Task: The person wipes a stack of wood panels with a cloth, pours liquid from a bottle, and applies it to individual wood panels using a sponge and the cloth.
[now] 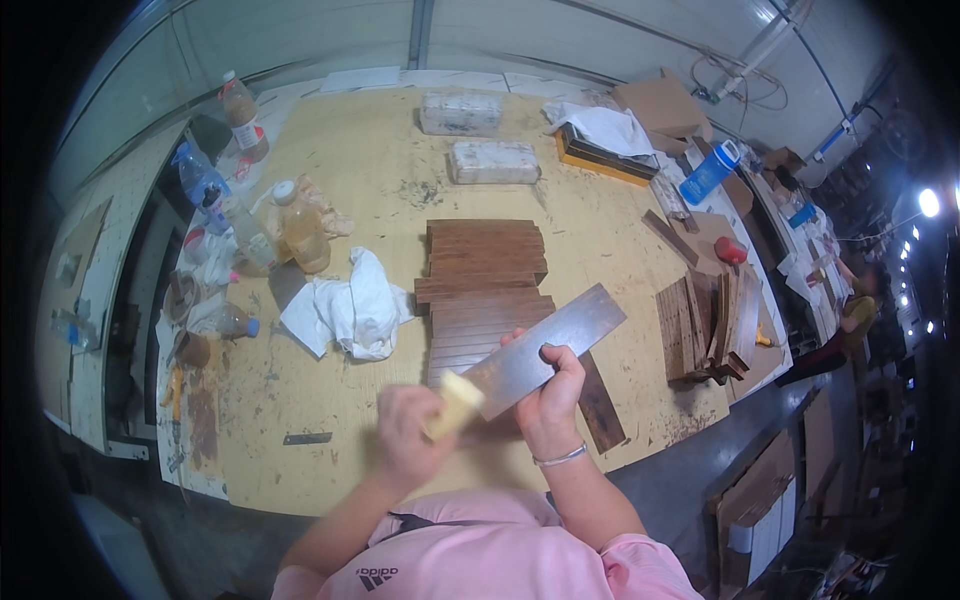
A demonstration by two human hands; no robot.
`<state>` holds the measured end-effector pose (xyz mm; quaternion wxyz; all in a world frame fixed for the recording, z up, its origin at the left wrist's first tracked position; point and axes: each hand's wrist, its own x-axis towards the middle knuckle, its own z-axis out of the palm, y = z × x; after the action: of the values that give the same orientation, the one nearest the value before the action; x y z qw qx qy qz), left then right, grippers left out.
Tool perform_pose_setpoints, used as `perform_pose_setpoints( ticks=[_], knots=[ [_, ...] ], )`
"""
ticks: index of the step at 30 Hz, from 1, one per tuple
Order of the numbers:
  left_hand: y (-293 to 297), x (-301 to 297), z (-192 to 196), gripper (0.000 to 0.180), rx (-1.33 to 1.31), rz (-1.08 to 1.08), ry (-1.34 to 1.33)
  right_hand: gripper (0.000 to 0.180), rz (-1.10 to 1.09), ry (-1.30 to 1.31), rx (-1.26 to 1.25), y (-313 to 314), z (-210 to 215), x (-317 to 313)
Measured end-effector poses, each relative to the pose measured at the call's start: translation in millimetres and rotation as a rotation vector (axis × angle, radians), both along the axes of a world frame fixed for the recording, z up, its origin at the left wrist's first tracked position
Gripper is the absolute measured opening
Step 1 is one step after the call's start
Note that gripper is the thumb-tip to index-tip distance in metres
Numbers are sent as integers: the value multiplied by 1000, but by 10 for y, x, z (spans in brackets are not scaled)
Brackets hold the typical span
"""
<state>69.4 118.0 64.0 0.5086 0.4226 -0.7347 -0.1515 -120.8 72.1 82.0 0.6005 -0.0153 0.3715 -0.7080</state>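
Observation:
My right hand (553, 400) grips a flat, shiny grey plate (570, 332) that looks like metal, thumb on its upper face and a fingertip showing at its far edge. The plate is tilted over the near end of the stacked brown wooden strips (490, 315). In my left hand (405, 428) is a pale yellow block (458, 402), perhaps a sponge, slightly blurred and close to the plate's lower left end. Whether the block touches the plate I cannot tell. A dark brown strip (598, 405) lies on the table, partly under the plate.
Crumpled white cloth (362, 308) and several bottles (300, 230) stand at the left of the yellowish tabletop (350, 140). Two whitish blocks (492, 162) sit at the back. On the right are more wooden strips (690, 325), a red object (730, 250) and a blue bottle (710, 172).

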Motion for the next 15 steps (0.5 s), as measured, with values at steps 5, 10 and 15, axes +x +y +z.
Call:
perform_pose_setpoints(
  ticks=[5,10,15],
  knots=[
    [-193,123,-71,46,3,134,54,42,-12,-6,40,5,74,16],
    [-74,71,-103,48,-1,116,11,44,3,14,5,21,83,-14],
    [149,25,-92,48,-64,-192,-53,41,12,-1,-47,-14,6,-54]
  ],
)
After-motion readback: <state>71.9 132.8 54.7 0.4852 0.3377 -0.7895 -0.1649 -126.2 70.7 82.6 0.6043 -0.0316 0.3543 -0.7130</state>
